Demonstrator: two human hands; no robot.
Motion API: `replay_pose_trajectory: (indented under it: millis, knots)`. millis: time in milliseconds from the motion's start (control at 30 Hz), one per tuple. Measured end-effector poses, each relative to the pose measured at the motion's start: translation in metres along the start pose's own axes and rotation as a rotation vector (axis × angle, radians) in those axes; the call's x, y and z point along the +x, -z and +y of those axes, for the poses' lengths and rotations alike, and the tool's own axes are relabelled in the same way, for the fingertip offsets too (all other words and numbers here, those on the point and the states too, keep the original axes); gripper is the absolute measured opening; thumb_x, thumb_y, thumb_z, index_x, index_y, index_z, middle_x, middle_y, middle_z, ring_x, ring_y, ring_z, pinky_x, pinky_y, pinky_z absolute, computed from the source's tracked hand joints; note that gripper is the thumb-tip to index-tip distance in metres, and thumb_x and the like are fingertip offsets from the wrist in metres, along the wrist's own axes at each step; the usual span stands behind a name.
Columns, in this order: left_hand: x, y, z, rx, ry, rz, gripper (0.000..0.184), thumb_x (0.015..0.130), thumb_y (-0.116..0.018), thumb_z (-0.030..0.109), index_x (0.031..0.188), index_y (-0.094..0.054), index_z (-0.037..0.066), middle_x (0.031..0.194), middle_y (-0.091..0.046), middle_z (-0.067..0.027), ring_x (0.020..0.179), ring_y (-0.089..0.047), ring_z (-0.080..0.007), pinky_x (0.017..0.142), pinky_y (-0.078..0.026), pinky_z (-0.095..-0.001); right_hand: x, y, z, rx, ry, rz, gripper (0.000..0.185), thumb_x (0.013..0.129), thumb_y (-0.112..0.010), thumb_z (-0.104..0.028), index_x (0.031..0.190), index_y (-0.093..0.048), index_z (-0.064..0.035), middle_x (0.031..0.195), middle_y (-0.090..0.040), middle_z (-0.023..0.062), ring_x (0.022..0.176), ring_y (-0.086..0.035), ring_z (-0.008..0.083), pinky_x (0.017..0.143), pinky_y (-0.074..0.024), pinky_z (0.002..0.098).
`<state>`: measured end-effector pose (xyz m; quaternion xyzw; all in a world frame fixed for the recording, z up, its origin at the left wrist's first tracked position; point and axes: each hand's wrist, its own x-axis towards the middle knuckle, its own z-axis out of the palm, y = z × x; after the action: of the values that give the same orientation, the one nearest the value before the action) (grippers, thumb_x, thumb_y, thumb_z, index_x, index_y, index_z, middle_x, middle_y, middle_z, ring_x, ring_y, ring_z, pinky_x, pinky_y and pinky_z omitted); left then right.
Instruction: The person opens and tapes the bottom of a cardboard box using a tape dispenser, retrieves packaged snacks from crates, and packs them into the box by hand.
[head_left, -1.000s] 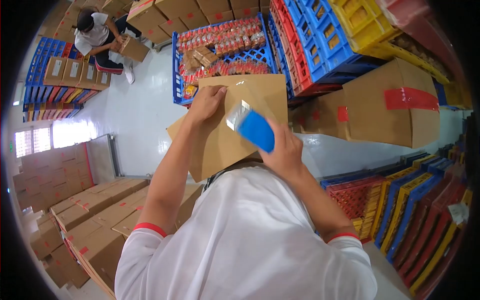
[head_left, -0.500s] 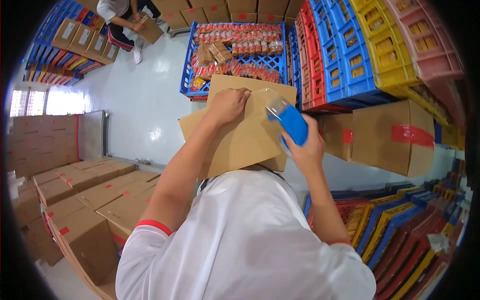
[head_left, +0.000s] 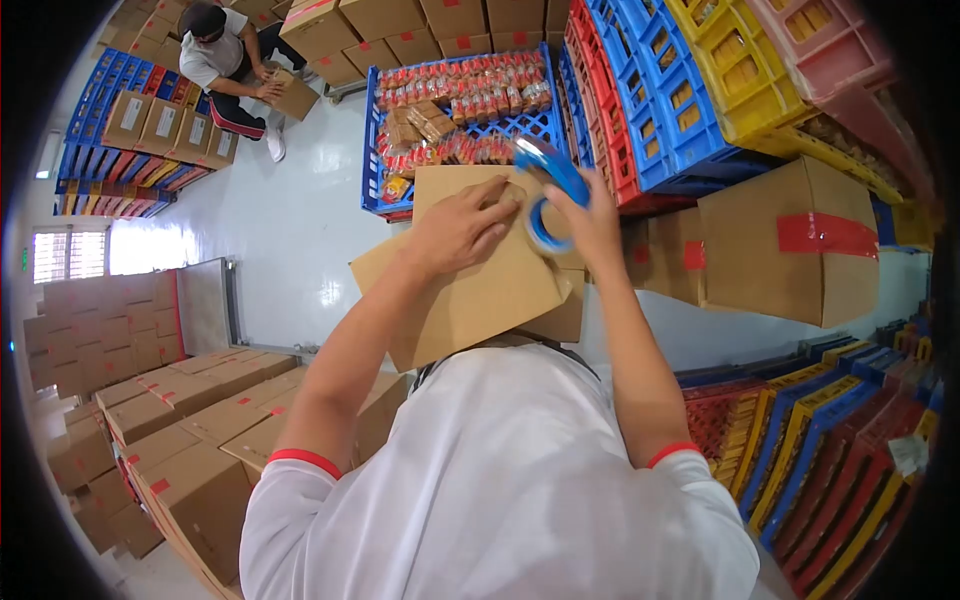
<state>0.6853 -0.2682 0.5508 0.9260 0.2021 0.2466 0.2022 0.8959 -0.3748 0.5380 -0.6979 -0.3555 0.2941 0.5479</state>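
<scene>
Right fingers (head_left: 588, 203) grip a glossy blue tape dispenser (head_left: 560, 172); left fingers (head_left: 488, 212), slightly spread, rest on a plain brown carton (head_left: 478, 298).

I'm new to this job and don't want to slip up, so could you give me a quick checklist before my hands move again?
1. Left hand on the cardboard box: ok, it rests on the top.
2. Right hand gripping the blue tape dispenser: ok.
3. Left fingers safely away from the dispenser's cutting edge: cannot tell; they are close, and the edge is blurred.
4. Tape stuck flat on the box: cannot tell; the hands and blur hide it.
5. Co-worker out of arm's way: ok, across the floor beyond the blue crate's left side.
</scene>
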Motion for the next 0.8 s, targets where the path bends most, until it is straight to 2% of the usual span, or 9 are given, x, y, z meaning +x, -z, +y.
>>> replay_pose_trajectory:
  millis: [100, 167, 200, 267, 367, 533, 600, 667, 800]
  knots:
    - [0.016, -0.006, 0.001, 0.011, -0.019, -0.203, 0.032, 0.106, -0.045, 0.029, 0.128, -0.060, 0.010, 0.112, -0.071, -0.0239, 0.100, -0.068, -0.0447, 0.091, -0.052, -0.0525, -0.048, 0.058, 0.025, 0.266, -0.380, -0.250, 0.037, 0.090, -0.080, -0.029, 0.112, -0.064, -0.0039, 0.082, -0.063, 0.0009, 0.067, -0.056, 0.0068, 0.059, -0.0439, 0.0222]
    - [0.031, -0.017, 0.000, 0.067, 0.358, -0.346, 0.033, 0.107, -0.040, 0.031, 0.123, -0.060, 0.010, 0.103, -0.071, -0.0244, 0.094, -0.068, -0.0454, 0.087, -0.051, -0.0553, -0.063, 0.062, 0.033, 0.386, -0.474, -0.231, 0.035, 0.089, -0.080, -0.029, 0.110, -0.064, -0.0049, 0.080, -0.061, 0.0000, 0.064, -0.052, 0.0049, 0.056, -0.0395, 0.0208]
    - [0.036, -0.021, 0.000, 0.070, 0.339, -0.357, 0.033, 0.107, -0.040, 0.031, 0.123, -0.060, 0.010, 0.103, -0.071, -0.0244, 0.094, -0.068, -0.0454, 0.087, -0.051, -0.0553, -0.066, 0.062, 0.038, 0.502, -0.560, -0.217, 0.033, 0.089, -0.080, -0.028, 0.108, -0.064, -0.0059, 0.078, -0.060, -0.0008, 0.061, -0.048, 0.0030, 0.053, -0.0351, 0.0194]
    - [0.035, -0.027, 0.000, 0.149, 0.471, -0.369, 0.037, 0.107, -0.037, 0.034, 0.117, -0.061, 0.008, 0.094, -0.071, -0.0255, 0.089, -0.068, -0.0468, 0.083, -0.050, -0.0570, -0.041, 0.041, 0.051, 0.594, -0.502, -0.167, 0.031, 0.088, -0.081, -0.030, 0.102, -0.067, -0.0066, 0.080, -0.062, -0.0004, 0.066, -0.053, 0.0059, 0.060, -0.0398, 0.0221]
    - [0.032, -0.029, -0.003, 0.169, 0.453, -0.341, 0.039, 0.107, -0.038, 0.034, 0.112, -0.064, 0.005, 0.088, -0.069, -0.0272, 0.089, -0.067, -0.0485, 0.082, -0.049, -0.0578, 0.023, -0.023, 0.056, 0.718, -0.413, -0.037, 0.031, 0.087, -0.083, -0.030, 0.098, -0.067, -0.0060, 0.081, -0.063, -0.0007, 0.073, -0.056, 0.0089, 0.067, -0.0423, 0.0246]
    - [0.030, -0.033, -0.003, 0.236, 0.425, -0.287, 0.046, 0.107, -0.036, 0.036, 0.101, -0.067, 0.003, 0.084, -0.069, -0.0285, 0.083, -0.068, -0.0475, 0.080, -0.051, -0.0580, 0.084, -0.077, 0.078, 0.659, -0.376, -0.003, 0.036, 0.084, -0.085, -0.033, 0.096, -0.062, -0.0067, 0.079, -0.063, -0.0001, 0.074, -0.058, 0.0097, 0.066, -0.0436, 0.0261]
    - [0.033, -0.033, 0.000, 0.258, 0.441, -0.290, 0.049, 0.108, -0.037, 0.040, 0.099, -0.068, 0.002, 0.085, -0.069, -0.0283, 0.083, -0.068, -0.0473, 0.079, -0.051, -0.0575, 0.069, -0.063, 0.086, 0.645, -0.343, 0.002, 0.037, 0.086, -0.083, -0.033, 0.098, -0.060, -0.0074, 0.079, -0.061, -0.0003, 0.071, -0.056, 0.0092, 0.061, -0.0417, 0.0260]
    - [0.037, -0.033, 0.006, 0.318, 0.498, -0.306, 0.056, 0.108, -0.039, 0.047, 0.094, -0.069, 0.002, 0.086, -0.070, -0.0279, 0.084, -0.068, -0.0475, 0.079, -0.052, -0.0565, 0.037, -0.029, 0.102, 0.525, -0.326, -0.171, 0.037, 0.090, -0.079, -0.036, 0.108, -0.063, -0.0069, 0.083, -0.060, -0.0006, 0.070, -0.053, 0.0066, 0.060, -0.0393, 0.0225]
    - [0.039, -0.034, 0.007, 0.349, 0.531, -0.393, 0.057, 0.108, -0.040, 0.051, 0.100, -0.071, 0.003, 0.094, -0.071, -0.0276, 0.090, -0.068, -0.0461, 0.082, -0.053, -0.0550, -0.060, 0.057, 0.070, 0.577, -0.473, -0.310, 0.043, 0.090, -0.079, -0.034, 0.115, -0.063, -0.0041, 0.081, -0.058, 0.0000, 0.068, -0.052, 0.0067, 0.058, -0.0381, 0.0233]
